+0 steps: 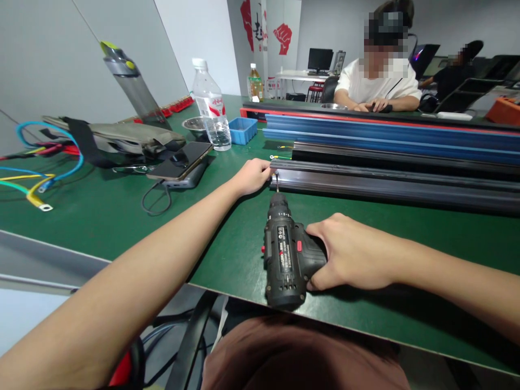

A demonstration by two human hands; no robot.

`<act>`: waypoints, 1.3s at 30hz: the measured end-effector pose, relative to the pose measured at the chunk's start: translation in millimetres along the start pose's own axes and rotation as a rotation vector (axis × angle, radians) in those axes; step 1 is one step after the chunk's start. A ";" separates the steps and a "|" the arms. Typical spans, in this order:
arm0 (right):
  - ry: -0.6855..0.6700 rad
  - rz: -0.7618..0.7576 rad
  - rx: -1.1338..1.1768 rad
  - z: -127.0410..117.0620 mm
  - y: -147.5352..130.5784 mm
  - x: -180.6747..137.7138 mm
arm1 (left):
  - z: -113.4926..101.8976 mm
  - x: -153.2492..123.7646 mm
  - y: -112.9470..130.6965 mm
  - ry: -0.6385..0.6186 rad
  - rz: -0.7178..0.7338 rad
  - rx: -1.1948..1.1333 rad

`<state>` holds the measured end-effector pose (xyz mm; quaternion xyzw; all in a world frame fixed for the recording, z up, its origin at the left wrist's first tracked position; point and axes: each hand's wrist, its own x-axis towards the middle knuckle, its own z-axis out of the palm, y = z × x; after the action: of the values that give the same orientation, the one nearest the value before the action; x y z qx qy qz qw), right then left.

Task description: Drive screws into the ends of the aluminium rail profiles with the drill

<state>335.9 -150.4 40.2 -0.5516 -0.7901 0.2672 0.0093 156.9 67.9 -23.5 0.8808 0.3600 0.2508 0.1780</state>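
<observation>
"What's at the far left of the frame?"

"Blue, yellow and green wires with metal ring ends, on a dark green surface. Next comes a grey-brown fabric bag with a black strap, and behind it a translucent grey bottle with a lime-green lid."

"And moving right?"

"A dark flat smartphone on top of a grey power bank, then a clear plastic water bottle with a red-and-white label, just beside a small blue plastic bin."

"Where's the left hand?"

"Centre of the frame, fingertips at the left end of a long, dark metal rail. The fingers are partly hidden, so I can't tell whether that grip is pinching anything."

"The tool?"

"A black cordless drill with red buttons, lower centre. Its slim metal bit points up the frame to the rail's left end; I can't tell if they touch."

"And the right hand?"

"Right of the drill, its grip wrapped firmly round the handle. Beyond, at upper right, a person in a white shirt sits across the surface."
</observation>
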 end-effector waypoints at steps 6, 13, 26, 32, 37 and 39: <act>-0.001 -0.018 -0.020 0.0 0.7 1.5 | 1.2 0.7 0.0 -0.003 0.009 -0.018; 0.001 -0.018 0.006 0.2 1.6 0.9 | 1.0 0.5 1.1 -0.006 -0.016 0.006; 0.006 -0.025 0.011 1.3 1.7 0.4 | 0.7 0.6 -0.7 0.004 0.004 0.001; -0.006 -0.021 0.033 0.2 1.2 0.8 | 0.0 0.5 -2.4 -0.002 0.010 0.002; -0.019 -0.024 0.028 -1.4 1.1 0.5 | -0.9 0.2 -0.8 -0.003 0.001 -0.027; -0.019 -0.020 0.021 -1.7 1.0 0.1 | -1.0 0.1 0.2 0.000 -0.003 -0.029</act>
<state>337.2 -149.3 41.2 -0.5409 -0.7927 0.2809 0.0102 156.5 68.0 -22.5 0.8775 0.3578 0.2556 0.1915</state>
